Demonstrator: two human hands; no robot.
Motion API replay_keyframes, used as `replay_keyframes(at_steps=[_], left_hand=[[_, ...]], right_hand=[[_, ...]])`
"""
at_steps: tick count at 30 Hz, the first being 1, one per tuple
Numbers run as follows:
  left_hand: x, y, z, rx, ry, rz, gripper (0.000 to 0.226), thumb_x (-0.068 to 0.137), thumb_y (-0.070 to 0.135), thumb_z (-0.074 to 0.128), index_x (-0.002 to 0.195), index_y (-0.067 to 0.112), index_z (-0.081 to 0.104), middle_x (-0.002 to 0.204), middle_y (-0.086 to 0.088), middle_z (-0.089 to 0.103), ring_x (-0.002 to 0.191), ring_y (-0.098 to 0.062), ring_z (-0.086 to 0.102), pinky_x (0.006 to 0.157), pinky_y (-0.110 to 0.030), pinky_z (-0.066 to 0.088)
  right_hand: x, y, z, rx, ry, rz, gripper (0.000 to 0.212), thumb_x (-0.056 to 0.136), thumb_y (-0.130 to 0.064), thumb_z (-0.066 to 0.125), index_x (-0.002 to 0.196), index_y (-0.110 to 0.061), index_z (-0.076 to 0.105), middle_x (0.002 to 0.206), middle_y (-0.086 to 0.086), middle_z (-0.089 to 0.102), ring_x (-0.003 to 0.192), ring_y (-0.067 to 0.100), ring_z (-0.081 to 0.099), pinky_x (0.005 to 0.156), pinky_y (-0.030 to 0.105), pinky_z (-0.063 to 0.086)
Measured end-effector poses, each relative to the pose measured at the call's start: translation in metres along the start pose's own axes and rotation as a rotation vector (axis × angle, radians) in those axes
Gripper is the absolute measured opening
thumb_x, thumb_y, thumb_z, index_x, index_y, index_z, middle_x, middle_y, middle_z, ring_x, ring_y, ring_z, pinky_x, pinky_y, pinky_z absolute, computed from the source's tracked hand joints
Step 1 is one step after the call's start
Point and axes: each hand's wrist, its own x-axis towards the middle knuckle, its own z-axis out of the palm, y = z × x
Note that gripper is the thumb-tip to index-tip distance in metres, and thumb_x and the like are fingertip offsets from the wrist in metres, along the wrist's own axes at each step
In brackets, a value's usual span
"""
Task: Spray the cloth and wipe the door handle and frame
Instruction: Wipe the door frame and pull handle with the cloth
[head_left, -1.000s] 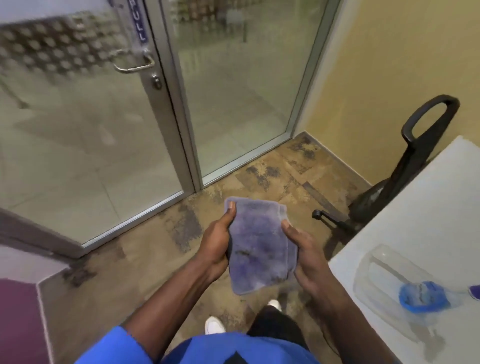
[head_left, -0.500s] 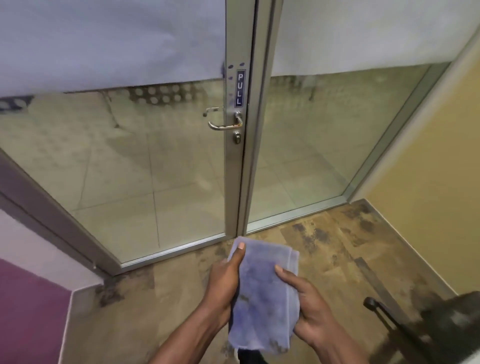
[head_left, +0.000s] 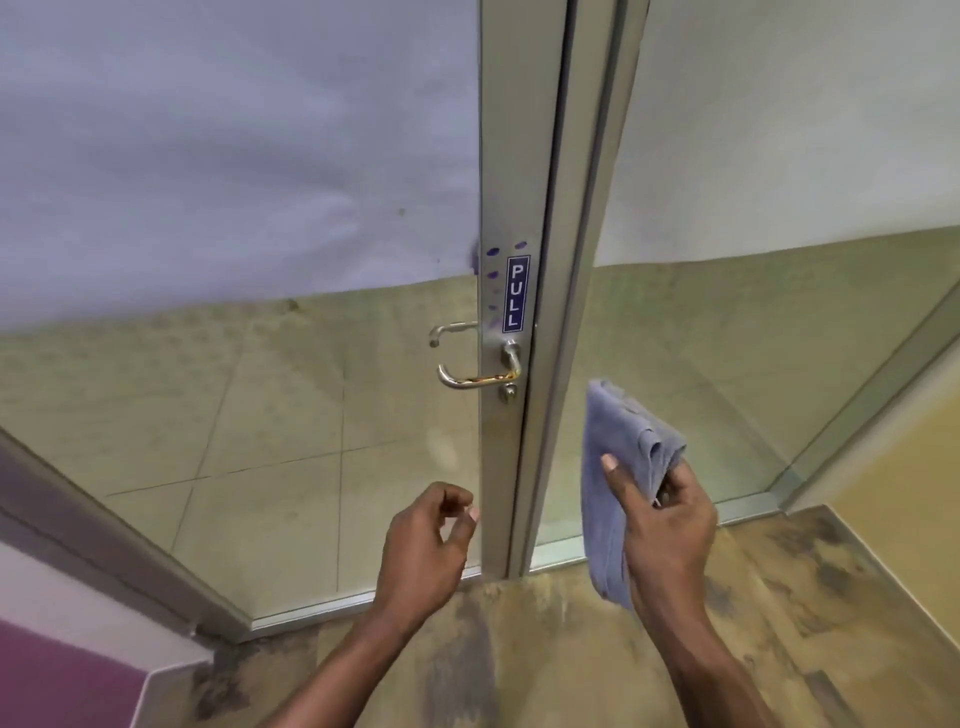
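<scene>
step: approaching the door, wipe not yet started; cloth looking ready, whether it's sprayed I can't tell
right hand: gripping the folded purple-blue cloth, thumb pressing on its face, cloth hanging below the palm, just right of the frame
left hand: carrying nothing, fingers loosely curling, hovering low beside the door stile, touching nothing
handle: metal lever sitting under the PULL sticker, above both hands, well apart from the cloth
next move: judging that the right hand is needing to lift up-left and wrap cloth over the lever, then run along the stile and frame
surface: brushed aluminium, purple smudges showing left of the sticker; glass panels either side, upper part frosted
room: mottled brown floor, yellow wall on the right, purple panel lower left
</scene>
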Motion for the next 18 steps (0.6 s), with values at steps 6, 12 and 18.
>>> replay_keyframes(at_steps=[6,12,18], left_hand=[[0.084,0.035,-0.016,0.305,0.199,0.452,0.022,0.104,0.014,0.079,0.126,0.01,0.079,0.134,-0.003,0.082,0.115,-0.036,0.08,0.103,-0.055,0.061],[0.172,0.05,-0.042,0.546,0.342,0.773,0.07,0.109,0.038,0.072,0.163,-0.004,0.056,0.185,-0.024,0.034,0.175,-0.043,0.028,0.141,-0.059,0.029],[0.237,0.035,-0.065,0.613,0.456,0.757,0.101,0.113,0.058,0.058,0.18,-0.004,0.015,0.189,-0.033,-0.001,0.178,-0.04,-0.013,0.145,-0.056,-0.002]], right_hand=[[0.112,-0.01,0.065,0.012,0.068,-0.206,0.029,0.095,-0.023,0.082,0.122,-0.022,0.071,0.107,-0.012,0.079,0.099,0.004,0.074,0.083,0.017,0.057],[0.165,-0.016,0.143,-0.03,0.106,-0.401,0.026,0.094,-0.033,0.08,0.099,-0.03,0.055,0.086,-0.014,0.056,0.072,-0.002,0.054,0.066,0.013,0.047],[0.189,-0.009,0.199,-0.332,-0.012,-0.703,0.014,0.093,-0.005,0.071,0.106,-0.004,0.065,0.102,0.012,0.06,0.087,0.021,0.06,0.073,0.027,0.05]])
